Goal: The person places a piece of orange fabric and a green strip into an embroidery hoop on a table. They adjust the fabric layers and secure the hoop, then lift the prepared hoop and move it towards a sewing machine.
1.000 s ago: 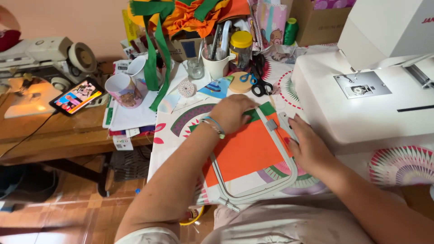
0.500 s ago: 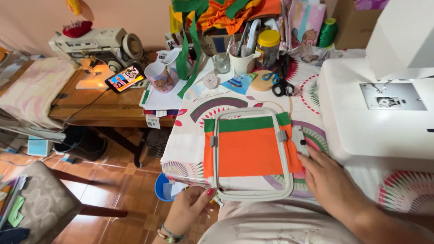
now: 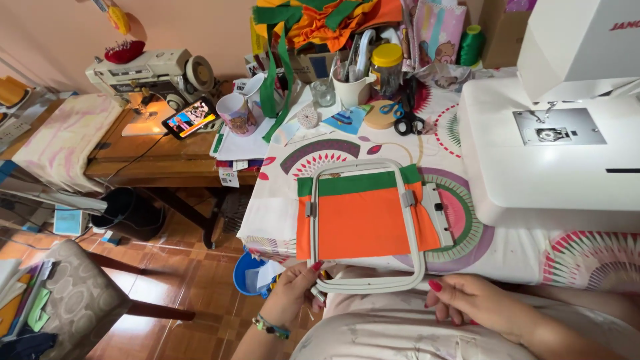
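1. We see the left hand [image 3: 293, 293] at the near left corner of the embroidery hoop [image 3: 363, 227], its fingers curled in and pinched on the small screw fitting at that corner; one red-nailed fingertip presses against the hoop's lower rail.
2. We see the right hand [image 3: 477, 303] just off the hoop's near right corner, fingers loosely bent and slightly apart; whether the fingertip nearest the corner touches the frame or stops just short of it, we cannot tell.
3. The hoop lies flat on the patterned tablecloth [image 3: 320, 157], its near rail overhanging the table edge towards both hands. An orange fabric [image 3: 363, 223] with a green band [image 3: 357, 182] along its far edge is stretched in the hoop.
4. Right of the hoop stands a white sewing machine [image 3: 547, 160], close beside the hoop's bracket side.
5. Beyond the hoop, at the far side of the cloth, lie black-handled scissors [image 3: 408, 120], a round wooden disc [image 3: 381, 115], a yellow-lidded jar [image 3: 387, 67] and a white cup of tools [image 3: 350, 87].
6. Left of the hoop and farther back, a patterned mug [image 3: 237, 113] sits by a lit phone [image 3: 190, 118], with an older sewing machine [image 3: 150, 73] on a wooden table [image 3: 160, 160].
7. Nothing lies between either hand and the hoop.
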